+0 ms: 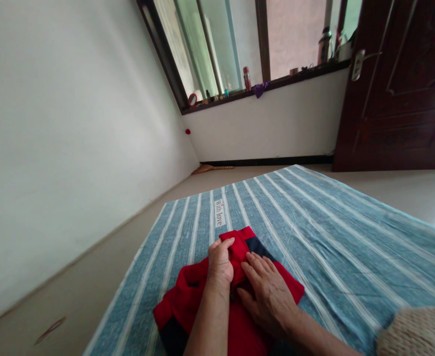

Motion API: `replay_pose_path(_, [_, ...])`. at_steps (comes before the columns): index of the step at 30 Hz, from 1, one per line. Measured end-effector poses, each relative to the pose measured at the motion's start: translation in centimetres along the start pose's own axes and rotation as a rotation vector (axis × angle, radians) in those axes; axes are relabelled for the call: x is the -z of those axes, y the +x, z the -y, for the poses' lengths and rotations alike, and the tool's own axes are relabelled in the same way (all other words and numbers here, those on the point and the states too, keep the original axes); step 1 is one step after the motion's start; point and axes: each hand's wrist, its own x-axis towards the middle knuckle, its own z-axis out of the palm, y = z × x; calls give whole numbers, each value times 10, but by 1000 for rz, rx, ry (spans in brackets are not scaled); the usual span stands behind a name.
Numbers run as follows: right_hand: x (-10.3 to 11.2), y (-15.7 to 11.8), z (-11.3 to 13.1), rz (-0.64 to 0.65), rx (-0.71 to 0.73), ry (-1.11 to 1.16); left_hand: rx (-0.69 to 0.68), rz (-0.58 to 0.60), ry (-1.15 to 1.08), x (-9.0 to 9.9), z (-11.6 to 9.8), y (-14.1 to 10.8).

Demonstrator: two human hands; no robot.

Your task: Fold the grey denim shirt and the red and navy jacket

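A red garment (191, 291) with dark navy panels lies partly folded on the striped blue cloth. Its exact kind cannot be told, as both hands and forearms cover much of it. My left hand (220, 261) is closed on a folded part of the red fabric near its far edge, thumb on top. Just to the right, my right hand (268, 288) rests flat on the garment, fingers stretched out and pressing the fabric beside a navy panel. The garment's near end runs out of the bottom of the view.
Blue and white striped cloth (299, 237) covers the table-like surface; "With love" is printed on it. A beige knitted item (417, 332) sits at the lower right. Beyond are a windowsill with bottles, a dark red door (403, 89), a broom (206, 169) and a white wall.
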Motion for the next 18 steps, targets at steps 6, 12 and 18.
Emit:
replay_pose_path(6, [4,2,3,21,-14,15,-42,-14,26,2,3,3])
replay_pose_path(12, [4,1,2,23,-7,24,-61,26,58,2,3,4])
replay_pose_path(18, [2,0,1,15,-5,19,-67,38,79,2,1,3])
